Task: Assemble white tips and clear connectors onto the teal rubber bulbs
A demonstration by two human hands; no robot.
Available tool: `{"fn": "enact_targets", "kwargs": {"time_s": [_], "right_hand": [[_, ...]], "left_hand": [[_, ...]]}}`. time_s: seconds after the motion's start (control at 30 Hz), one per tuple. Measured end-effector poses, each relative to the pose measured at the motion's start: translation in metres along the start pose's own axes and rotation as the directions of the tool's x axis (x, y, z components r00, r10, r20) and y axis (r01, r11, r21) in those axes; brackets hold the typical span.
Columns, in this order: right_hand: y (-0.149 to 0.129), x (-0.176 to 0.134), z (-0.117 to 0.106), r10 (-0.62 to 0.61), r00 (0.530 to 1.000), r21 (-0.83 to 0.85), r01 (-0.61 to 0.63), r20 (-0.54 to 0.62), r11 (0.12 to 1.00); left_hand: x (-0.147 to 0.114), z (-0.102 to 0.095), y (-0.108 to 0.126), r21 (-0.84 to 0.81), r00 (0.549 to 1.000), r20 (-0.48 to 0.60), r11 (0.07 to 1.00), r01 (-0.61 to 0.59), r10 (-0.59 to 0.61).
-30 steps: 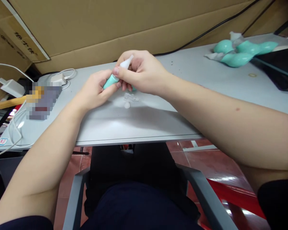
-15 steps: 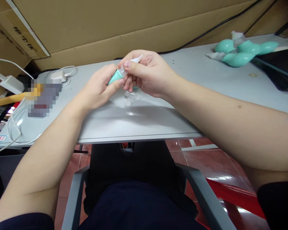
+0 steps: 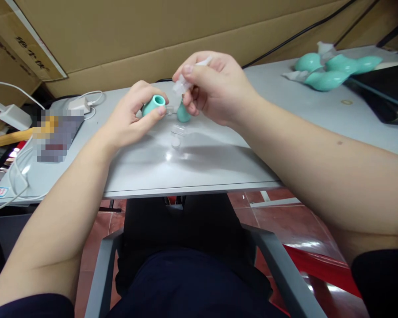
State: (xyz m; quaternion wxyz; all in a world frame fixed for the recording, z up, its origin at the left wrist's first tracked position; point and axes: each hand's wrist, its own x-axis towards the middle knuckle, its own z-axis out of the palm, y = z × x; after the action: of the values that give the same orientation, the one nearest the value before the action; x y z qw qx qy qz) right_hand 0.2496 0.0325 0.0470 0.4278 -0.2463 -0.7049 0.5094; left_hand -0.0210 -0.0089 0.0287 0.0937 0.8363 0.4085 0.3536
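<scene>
A: Here we are at the table (image 3: 192, 174), and the left hand (image 3: 132, 115) is wrapping round a teal bulb (image 3: 147, 108), thumb on the near side, fingers curling over the far side!

B: And that bulb's round mouth is gaping, facing upward, nothing covering it. What is the right hand (image 3: 219, 86) doing?

A: It's pinching a whitish nozzle (image 3: 182, 85) between thumb and fingers, holding it up, well clear of the bulb's mouth! The other end is poking out, white, above the thumb.

B: What's sitting underneath?

A: A small teal bulb (image 3: 183, 115) is resting on the table, narrow end up, right by the lower fingertips. I can't tell whether they're touching it.

B: And closer to us?

A: A clear tube (image 3: 179, 130) is lying there, with a clear round cap (image 3: 175, 142) sitting just in front of it!

B: Over on the far right, more teal bulbs (image 3: 345, 65) are lying in a heap, whitish tips sticking out, beside a black object (image 3: 384, 95).

A: And on the left, a white charger (image 3: 15, 117) is trailing its cable near the table's edge!
</scene>
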Motion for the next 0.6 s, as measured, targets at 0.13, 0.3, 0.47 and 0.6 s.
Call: {"fn": "enact_targets", "kwargs": {"time_s": [0.13, 0.3, 0.47, 0.6], "right_hand": [[0.009, -0.002, 0.007, -0.089, 0.996, -0.123, 0.086, -0.018, 0.989], [0.019, -0.003, 0.012, -0.174, 0.983, -0.126, 0.180, 0.063, 0.976], [0.031, 0.002, 0.011, -0.199, 0.974, -0.153, 0.213, 0.107, 0.965], [0.035, 0.002, 0.011, -0.231, 0.966, -0.133, 0.246, 0.119, 0.960]], "left_hand": [[0.002, 0.001, -0.010, 0.028, 0.999, 0.052, 1.000, 0.014, -0.015], [0.003, 0.005, -0.020, 0.008, 0.997, 0.077, 1.000, 0.026, -0.026], [0.003, 0.007, -0.019, 0.039, 0.986, 0.102, 0.990, 0.132, -0.135], [0.004, 0.008, -0.018, 0.028, 0.991, 0.048, 0.992, 0.121, -0.122]]}}
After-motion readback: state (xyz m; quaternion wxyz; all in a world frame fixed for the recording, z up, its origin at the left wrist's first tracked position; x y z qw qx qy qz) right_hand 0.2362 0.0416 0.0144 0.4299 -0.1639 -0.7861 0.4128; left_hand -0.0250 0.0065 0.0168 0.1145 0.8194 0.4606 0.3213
